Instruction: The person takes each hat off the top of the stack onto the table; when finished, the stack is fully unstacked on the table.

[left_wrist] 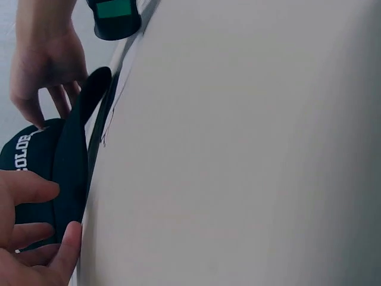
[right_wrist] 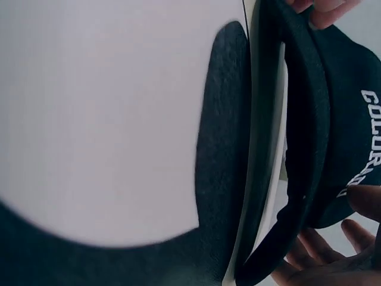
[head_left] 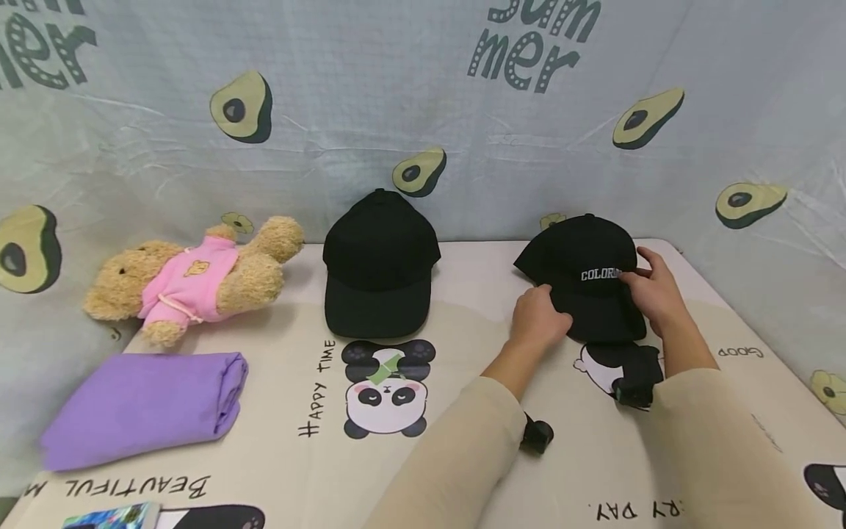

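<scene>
A black baseball cap (head_left: 588,257) with white lettering across its front sits at the back right of the table, its brim toward me. At the cap's left side, my left hand (head_left: 538,319) holds it where crown and brim meet. On the other side my right hand (head_left: 657,294) grips the crown, thumb over the end of the lettering. In the left wrist view, the left fingers (left_wrist: 36,190) lie along the crown and brim. The right wrist view has the right thumb (right_wrist: 364,199) on the crown, the other fingers partly hidden by the cap.
A plain black cap (head_left: 382,264) stands at the back middle. To its left lie a teddy bear (head_left: 198,279) in a pink top and a folded purple cloth (head_left: 145,408). A colourful item (head_left: 112,516) is cut off at the front left. An avocado-print curtain (head_left: 370,88) hangs behind.
</scene>
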`<state>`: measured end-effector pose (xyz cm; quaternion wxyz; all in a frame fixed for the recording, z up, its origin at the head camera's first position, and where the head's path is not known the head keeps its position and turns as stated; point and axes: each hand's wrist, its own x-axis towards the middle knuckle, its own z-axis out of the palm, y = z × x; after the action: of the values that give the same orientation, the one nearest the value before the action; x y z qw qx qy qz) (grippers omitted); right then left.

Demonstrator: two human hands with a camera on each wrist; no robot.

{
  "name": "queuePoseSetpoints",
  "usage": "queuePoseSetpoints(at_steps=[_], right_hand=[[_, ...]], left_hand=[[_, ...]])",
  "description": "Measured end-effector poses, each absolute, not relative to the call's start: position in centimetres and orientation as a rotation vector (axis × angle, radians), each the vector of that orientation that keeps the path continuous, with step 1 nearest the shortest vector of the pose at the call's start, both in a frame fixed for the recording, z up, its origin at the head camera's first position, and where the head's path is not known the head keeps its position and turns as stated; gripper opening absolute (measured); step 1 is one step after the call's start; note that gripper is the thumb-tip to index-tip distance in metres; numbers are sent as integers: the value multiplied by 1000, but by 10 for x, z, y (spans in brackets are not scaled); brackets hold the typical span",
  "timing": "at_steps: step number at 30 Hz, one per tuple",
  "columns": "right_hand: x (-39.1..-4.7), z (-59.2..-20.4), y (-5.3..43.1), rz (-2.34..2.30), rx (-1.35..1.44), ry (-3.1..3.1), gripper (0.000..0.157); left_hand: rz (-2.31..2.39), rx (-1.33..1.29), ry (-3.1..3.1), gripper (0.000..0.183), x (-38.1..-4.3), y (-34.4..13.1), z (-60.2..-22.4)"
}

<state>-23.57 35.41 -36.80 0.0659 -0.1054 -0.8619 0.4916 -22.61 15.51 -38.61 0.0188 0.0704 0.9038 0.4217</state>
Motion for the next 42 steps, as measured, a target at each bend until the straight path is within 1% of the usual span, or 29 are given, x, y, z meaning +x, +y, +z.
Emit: queuePoseSetpoints(at_steps=[5,10,16,19,23,29,37,42], right_hand=[[-237,-373,345,1482,-317,-2568,71],[-236,-372,340,1494,-359,-2531,72],[-235,-363,331,1540,-500,-2399,74],[-235,-360,324,1553,-519,-2357,73],[-235,-359,312,1523,-511,-2352,71],[-233,-359,300,1379,-438,-2383,72],[-233,-361,290,1240,-367,-2400,73],[-231,-362,286,1211,-368,-2407,74]], left_hand=[[1254,235,2837,52,-226,151,-391],[1188,235,2850,53,-224,154,-386],[1260,235,2775,52,-221,157,-378],[1317,246,2742,51,-219,154,-377],[1395,244,2687,50,-219,150,-378],[1457,249,2619,48,-218,143,-378],[1446,287,2608,47,-218,127,-377],[1449,292,2617,47,-218,119,-377]])
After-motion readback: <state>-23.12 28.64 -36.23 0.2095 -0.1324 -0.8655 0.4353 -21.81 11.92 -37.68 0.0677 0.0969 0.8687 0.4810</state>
